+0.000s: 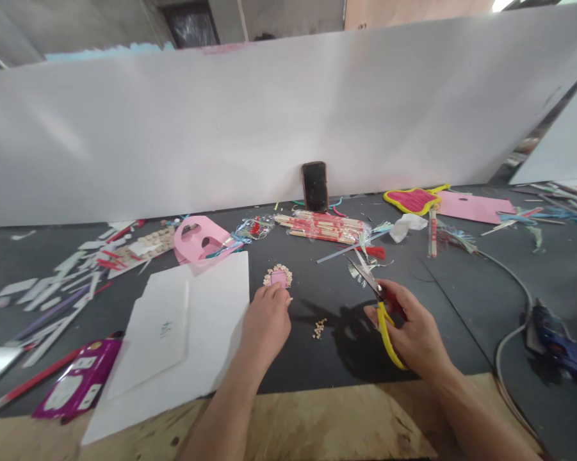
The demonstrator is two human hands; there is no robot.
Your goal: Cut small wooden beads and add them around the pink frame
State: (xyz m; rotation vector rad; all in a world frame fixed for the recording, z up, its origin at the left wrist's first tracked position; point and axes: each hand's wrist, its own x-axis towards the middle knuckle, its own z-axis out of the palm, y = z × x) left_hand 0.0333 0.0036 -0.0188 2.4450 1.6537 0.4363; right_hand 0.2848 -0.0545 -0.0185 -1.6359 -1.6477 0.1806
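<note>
My right hand [415, 330] grips a pair of scissors [387, 333] with yellow and red handles, its blades slightly apart and pointing up and left above the dark table. With fingers curled together, my left hand [268, 323] holds a small pink square piece [278, 278] at its near edge; the fingertips are partly hidden. Pale beads [285, 269] ring the far side of that piece. Between the two hands lies a small pile of loose beads [319, 328].
White paper sheets [216, 320] lie left of my left hand, near a purple packet [79, 378]. Ahead are bagged wooden sticks [324, 226] and an upright phone [315, 186] against a white board [221, 128]. A blue glue gun [561, 342] with a cord lies far right.
</note>
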